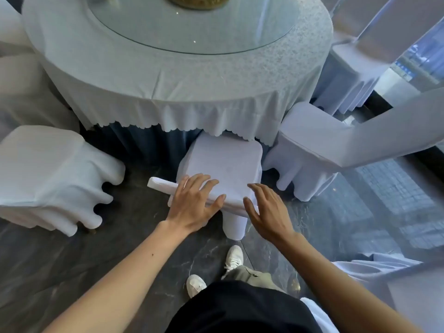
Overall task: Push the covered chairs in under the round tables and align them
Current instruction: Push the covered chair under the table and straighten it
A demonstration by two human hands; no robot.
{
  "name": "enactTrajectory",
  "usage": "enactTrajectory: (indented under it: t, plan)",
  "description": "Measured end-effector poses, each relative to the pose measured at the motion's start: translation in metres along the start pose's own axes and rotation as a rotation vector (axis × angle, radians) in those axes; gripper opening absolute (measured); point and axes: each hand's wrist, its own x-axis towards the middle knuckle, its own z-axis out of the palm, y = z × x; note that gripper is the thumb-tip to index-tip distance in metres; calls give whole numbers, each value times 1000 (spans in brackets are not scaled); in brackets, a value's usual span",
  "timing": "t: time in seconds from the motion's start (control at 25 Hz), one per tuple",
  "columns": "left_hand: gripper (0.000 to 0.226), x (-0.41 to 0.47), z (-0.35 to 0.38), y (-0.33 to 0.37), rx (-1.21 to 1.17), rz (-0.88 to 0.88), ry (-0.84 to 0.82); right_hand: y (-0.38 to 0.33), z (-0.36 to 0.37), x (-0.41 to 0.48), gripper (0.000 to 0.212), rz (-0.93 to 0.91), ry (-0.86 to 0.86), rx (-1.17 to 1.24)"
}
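Observation:
A white-covered chair (223,162) stands right in front of me, its seat front tucked under the scalloped hem of the round table's cloth (182,92). Its backrest top runs across below the seat, seen from above. My left hand (194,203) lies flat on that backrest top with fingers spread. My right hand (269,212) hovers at the right end of the backrest, fingers apart, holding nothing. Whether it touches the cover I cannot tell.
Another covered chair (48,176) stands to the left, out from the table. A third (310,150) sits on the right, close to the table, its backrest (394,131) reaching towards me. More covered chairs stand at the far right (348,75). The floor (120,248) is dark marble.

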Motion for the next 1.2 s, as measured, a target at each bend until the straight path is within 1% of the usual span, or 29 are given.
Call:
enactTrajectory:
  t: [0.16, 0.24, 0.36, 0.48, 0.6, 0.68, 0.84, 1.0, 1.12, 1.2]
  plan:
    - [46, 9, 24, -1, 74, -34, 29, 11, 27, 3, 44, 56, -109, 71]
    - [44, 13, 27, -3, 93, -60, 68, 18, 40, 6, 40, 24, -122, 77]
    - [46, 22, 29, -3, 130, -111, 138, 28, 51, 15, 36, 7, -82, 80]
    - [43, 19, 37, -4, 95, -102, 251, 36, 61, 24, 34, 0, -27, 81]
    - [35, 24, 42, -9, 74, -87, 357, 44, 74, 33, 47, -32, 65, 104]
    - [35, 28, 44, -15, 83, -84, 405, 47, 82, 35, 53, -54, 123, 119]
    - [40, 51, 37, -43, 78, -77, 435, 39, 91, 68, 52, -99, 171, 144]
    - [36, 89, 25, -86, 92, -67, 441, 22, 105, 119, 42, -89, 200, 182]
    - [36, 118, 21, -109, 77, -61, 431, 19, 111, 158, 46, -87, 194, 162]
    - [34, 138, 18, -123, 63, -46, 419, 19, 109, 185, 44, -79, 193, 137]
